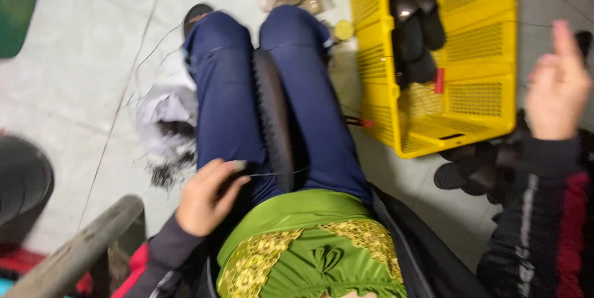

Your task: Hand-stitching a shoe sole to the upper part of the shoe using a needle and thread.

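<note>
Now a thin thread [272,174] is being pinched between thumb and fingers of the left hand [207,198], low on the lap. The thread is being stretched across a long black strip [273,119] lying between the blue-trousered legs [226,100]. The right hand [557,85] is being raised well apart, beside a yellow crate [476,106], fingers loosely curled; whether anything is being gripped there cannot be told. Black pieces [414,29] are lying in the crate.

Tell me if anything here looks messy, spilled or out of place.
Yes: a crumpled pale bag lies on the floor beside the left leg, with dark scraps spilling out. The yellow crate also sits tilted, black pieces piled inside.
</note>
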